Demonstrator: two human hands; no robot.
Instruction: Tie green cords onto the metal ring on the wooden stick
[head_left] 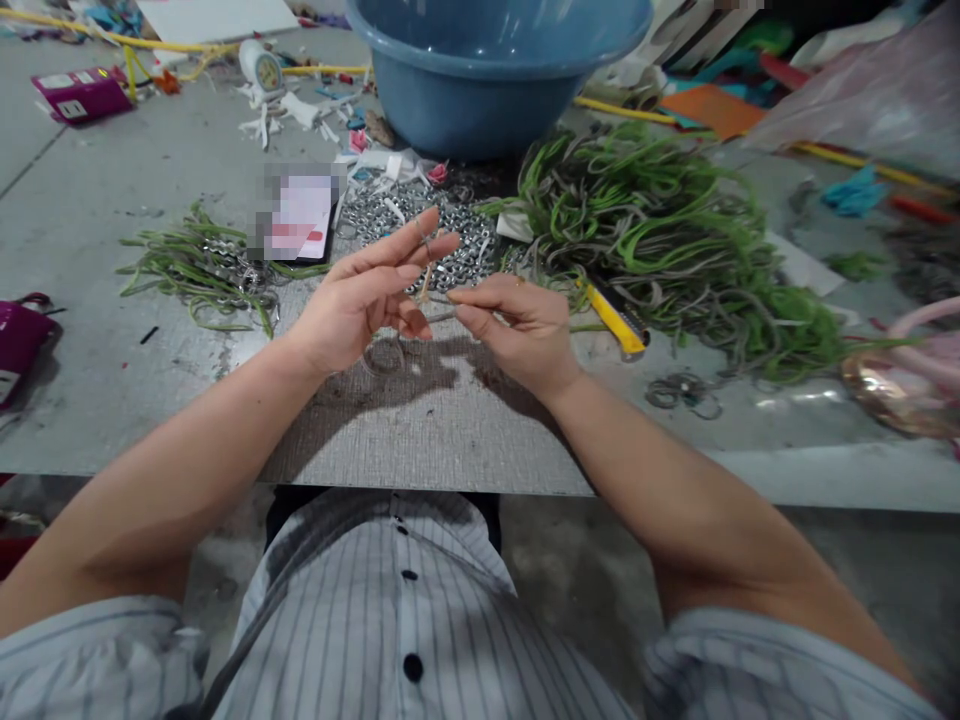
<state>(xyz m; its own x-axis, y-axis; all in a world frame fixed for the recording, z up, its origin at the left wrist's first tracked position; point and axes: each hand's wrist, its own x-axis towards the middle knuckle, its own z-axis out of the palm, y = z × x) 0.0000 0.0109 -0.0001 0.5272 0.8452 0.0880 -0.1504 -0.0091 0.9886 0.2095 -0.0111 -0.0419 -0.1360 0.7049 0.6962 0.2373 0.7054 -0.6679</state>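
Observation:
My left hand (367, 295) is raised over the grey table (112, 330), its fingers stretched toward the right while thumb and lower fingers pinch a thin grey-green strip (439, 316) with a small metal ring. My right hand (514, 325) is curled and pinches the other end of the same strip. Behind both hands lies a heap of small metal rings (465, 255). A big pile of green and grey strips (675, 240) spreads to the right, and a smaller bunch of strips (202, 275) lies to the left.
A blue plastic basin (487, 70) stands at the back centre. A yellow utility knife (615, 318) lies just right of my right hand. A phone or card (300, 215) rests behind my left hand. Pink items sit at both table ends, with scraps along the back.

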